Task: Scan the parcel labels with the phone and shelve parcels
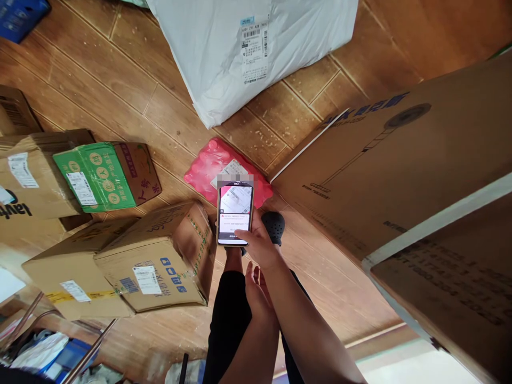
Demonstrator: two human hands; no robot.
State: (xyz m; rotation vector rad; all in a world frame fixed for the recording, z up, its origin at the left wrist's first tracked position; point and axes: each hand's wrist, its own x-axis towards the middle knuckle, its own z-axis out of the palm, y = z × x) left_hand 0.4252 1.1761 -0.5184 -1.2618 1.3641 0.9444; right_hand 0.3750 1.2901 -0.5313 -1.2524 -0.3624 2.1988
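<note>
My right hand [259, 240] is closed around a smartphone [234, 229], with the thumb lying over the lower part of its lit screen. On the screen are a picture of a label and some lines of text. Beyond the phone, a pink plastic-wrapped parcel [204, 165] lies on the floor, its white label [232, 169] partly hidden by the phone. My left hand [256, 290] rests beside my right forearm, fingers loosely apart and holding nothing I can see; the forearm hides part of it.
A large white bag [216, 58] lies ahead. Labelled cartons [156, 256] and a green-and-brown box [100, 176] stand on the left. Big brown cartons [384, 176] rise on the right. At lower left is a metal rack [92, 352] with assorted items.
</note>
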